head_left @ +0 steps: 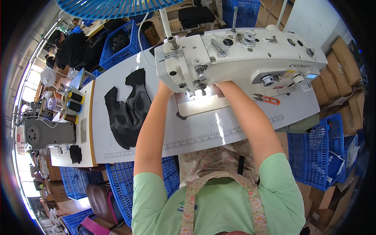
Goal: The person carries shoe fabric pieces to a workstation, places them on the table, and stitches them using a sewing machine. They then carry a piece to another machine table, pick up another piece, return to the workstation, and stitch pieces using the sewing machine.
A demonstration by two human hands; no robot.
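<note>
A white sewing machine (235, 58) stands on the grey table with its lamp shining on the metal bed plate (203, 105). Both forearms reach forward from below, one on each side of the needle area. My left hand (165, 90) goes behind the left end of the machine head, its fingers hidden. On the other side, my right hand (224, 87) passes beneath the machine arm, and its fingers are hidden too. Whatever either hand holds cannot be seen. To the left of my left forearm lies a cut, shaped black fabric piece (131, 111). Orange-handled thread snips (268, 99) lie right of my right forearm.
A printed ruler strip (188, 141) runs along the table's front edge. Blue crates (122, 45) stand behind, below and to the right (315, 152). A second machine (50, 133) with thread spools is at the left. A blue-ribbed round cover (113, 8) overhangs the top.
</note>
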